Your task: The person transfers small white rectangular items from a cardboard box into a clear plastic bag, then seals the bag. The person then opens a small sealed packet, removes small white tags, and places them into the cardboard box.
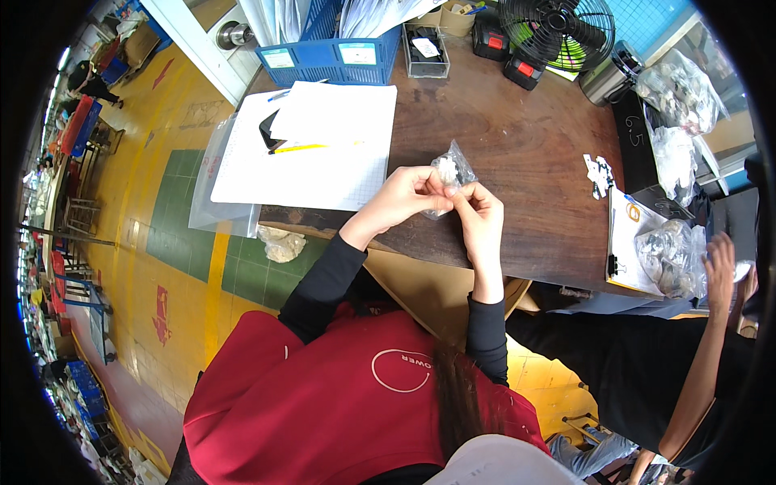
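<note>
A small clear plastic bag [455,164] with whitish pieces inside is held over the front part of the wooden table. My left hand [406,196] pinches the bag from the left, thumb and forefinger pressed together. From the right, my right hand [480,217] pinches it too, and the fingertips of both hands meet at the bag's near side. What exactly the pieces are is too small to tell. Just left of my hands lie white sheets of paper [323,174] with a yellow pencil [301,148] and a dark flat object [268,131] on them.
A blue file basket [327,65], a clear box [426,55], red-and-black battery packs [524,73], a black fan [558,32] and a steel flask [610,74] stand along the back. White tags [599,175] and a clipboard [626,242] lie right. Beside them, a co-worker's hand [718,271] is raised near filled bags [669,259].
</note>
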